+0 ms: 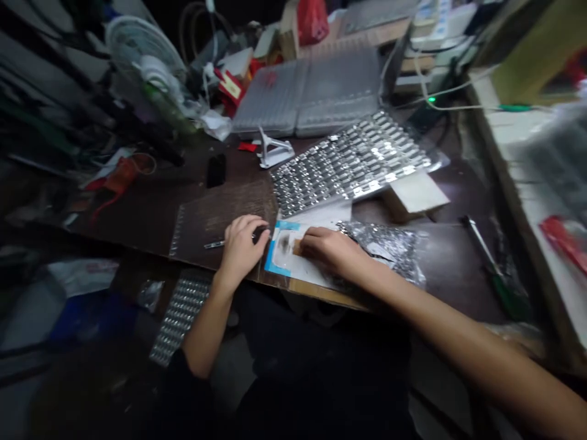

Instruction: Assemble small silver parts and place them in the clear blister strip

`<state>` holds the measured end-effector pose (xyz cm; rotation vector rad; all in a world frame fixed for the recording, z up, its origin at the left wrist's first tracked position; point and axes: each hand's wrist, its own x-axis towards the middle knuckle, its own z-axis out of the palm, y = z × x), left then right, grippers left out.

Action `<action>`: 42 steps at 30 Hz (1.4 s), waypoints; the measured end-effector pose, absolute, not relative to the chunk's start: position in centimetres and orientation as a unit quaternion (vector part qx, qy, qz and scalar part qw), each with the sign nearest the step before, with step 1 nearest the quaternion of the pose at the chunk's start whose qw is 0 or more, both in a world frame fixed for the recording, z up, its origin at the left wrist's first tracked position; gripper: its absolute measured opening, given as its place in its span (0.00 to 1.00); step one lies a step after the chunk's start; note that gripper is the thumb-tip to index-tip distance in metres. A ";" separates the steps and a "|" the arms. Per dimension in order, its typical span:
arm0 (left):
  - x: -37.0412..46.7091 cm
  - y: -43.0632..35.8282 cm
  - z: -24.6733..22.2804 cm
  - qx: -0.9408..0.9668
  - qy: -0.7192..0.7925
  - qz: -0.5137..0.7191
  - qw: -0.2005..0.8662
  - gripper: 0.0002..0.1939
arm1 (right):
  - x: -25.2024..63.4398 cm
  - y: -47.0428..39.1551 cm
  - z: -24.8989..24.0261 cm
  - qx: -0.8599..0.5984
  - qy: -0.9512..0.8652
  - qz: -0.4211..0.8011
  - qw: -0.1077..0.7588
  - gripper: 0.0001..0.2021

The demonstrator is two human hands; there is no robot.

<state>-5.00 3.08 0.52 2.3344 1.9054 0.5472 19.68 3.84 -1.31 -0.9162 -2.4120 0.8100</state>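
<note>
At the table's front edge my left hand [243,244] has its fingers curled around a small dark object [259,232], most of it hidden. A thin metal piece [214,244] lies just left of that hand. My right hand [328,247] is closed on a small tan piece [297,247] over a white board [305,269] edged with blue tape [277,269]. A dark smudge marks the board between my hands. Right of the board, beside my right wrist, lies a clear bag [394,244] of small shiny parts.
Behind my hands a tray [353,159] of shiny metal parts lies at a slant, next to a pale block [419,194]. Grey plastic trays [316,85] and a fan [149,55] stand farther back. A green-handled tool [507,293] lies at the right.
</note>
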 end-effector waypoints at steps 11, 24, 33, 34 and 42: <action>-4.4 3.2 0.4 0.758 0.619 0.197 0.050 0.07 | 19.2 3.6 -1.0 -0.312 -0.884 0.290 0.191 0.10; 1.1 7.0 1.8 0.811 0.534 0.231 0.059 0.08 | 19.0 3.0 0.6 -0.336 -0.922 0.183 0.063 0.13; 10.2 11.3 1.1 0.854 0.468 0.219 0.051 0.04 | 22.2 3.9 1.2 -0.460 -0.868 0.189 0.006 0.11; 10.3 11.5 1.0 0.857 0.466 0.215 0.047 0.04 | 22.4 3.8 1.2 -0.459 -0.867 0.192 0.004 0.12; 8.2 8.5 2.5 0.798 0.502 0.300 0.148 0.05 | 23.7 2.9 1.3 -0.445 -0.880 0.162 0.026 0.10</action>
